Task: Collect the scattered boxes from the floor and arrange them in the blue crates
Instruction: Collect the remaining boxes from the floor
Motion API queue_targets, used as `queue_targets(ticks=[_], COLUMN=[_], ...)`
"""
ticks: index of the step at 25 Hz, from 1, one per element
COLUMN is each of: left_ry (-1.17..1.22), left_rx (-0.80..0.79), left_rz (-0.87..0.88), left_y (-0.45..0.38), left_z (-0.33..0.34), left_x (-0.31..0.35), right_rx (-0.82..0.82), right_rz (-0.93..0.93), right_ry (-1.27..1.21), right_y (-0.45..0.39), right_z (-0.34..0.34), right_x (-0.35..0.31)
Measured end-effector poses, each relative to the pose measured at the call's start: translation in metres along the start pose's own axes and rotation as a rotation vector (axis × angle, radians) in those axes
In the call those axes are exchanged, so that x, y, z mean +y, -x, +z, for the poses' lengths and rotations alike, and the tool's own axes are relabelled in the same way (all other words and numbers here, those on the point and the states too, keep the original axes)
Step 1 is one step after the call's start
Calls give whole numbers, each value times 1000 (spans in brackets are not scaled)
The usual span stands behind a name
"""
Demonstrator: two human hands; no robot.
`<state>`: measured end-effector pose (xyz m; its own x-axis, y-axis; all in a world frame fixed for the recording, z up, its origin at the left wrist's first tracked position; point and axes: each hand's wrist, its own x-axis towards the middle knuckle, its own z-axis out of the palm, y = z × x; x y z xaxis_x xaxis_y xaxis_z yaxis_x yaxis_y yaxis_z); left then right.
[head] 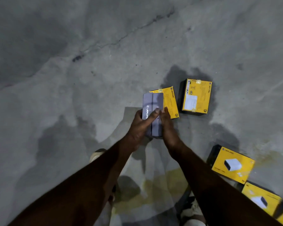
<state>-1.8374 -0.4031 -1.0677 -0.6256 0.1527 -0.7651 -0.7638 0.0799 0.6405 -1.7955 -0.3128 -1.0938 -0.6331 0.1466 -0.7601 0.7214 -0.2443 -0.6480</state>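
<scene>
Two boxes held side by side (153, 101), their dark grey faces up, sit between both hands above the concrete floor. My left hand (141, 126) grips them from the left with fingers laid over the top. My right hand (167, 126) presses against their right side. Partly under the held pair lies a yellow box (171, 101) on the floor. Another yellow and black box (196, 96) lies just right of it. No blue crate is in view.
More yellow boxes lie at the lower right: one (232, 165) beside my right forearm, another (261, 198) below it, a third cut off at the corner. My feet (97, 154) stand on the cracked, stained concrete floor (72, 79).
</scene>
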Motion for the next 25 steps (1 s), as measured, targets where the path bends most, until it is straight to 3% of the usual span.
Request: queue_targets(ticks=[5,10,13,21,25], left_ry=[-203,-276,-339,-426,-384], left_rx=[218,648,778,649,496], left_rz=[4,-128,-123,-16,-9], left_y=[-16,-27,-36,-47,-38], left_z=[-5,-19,-24,-26,-29], left_x=[-10,-21,-27,-31,-24], right_rx=[27,309,236,322,69], right_rz=[-60,-318,-234,-183,-295], right_ry=[121,801,945,492,297], right_y=[-14,-42,-70,-88,-52], right_z=[-5,-25,-29,-24,-16], right_x=[-7,-12,-6,-3,-14])
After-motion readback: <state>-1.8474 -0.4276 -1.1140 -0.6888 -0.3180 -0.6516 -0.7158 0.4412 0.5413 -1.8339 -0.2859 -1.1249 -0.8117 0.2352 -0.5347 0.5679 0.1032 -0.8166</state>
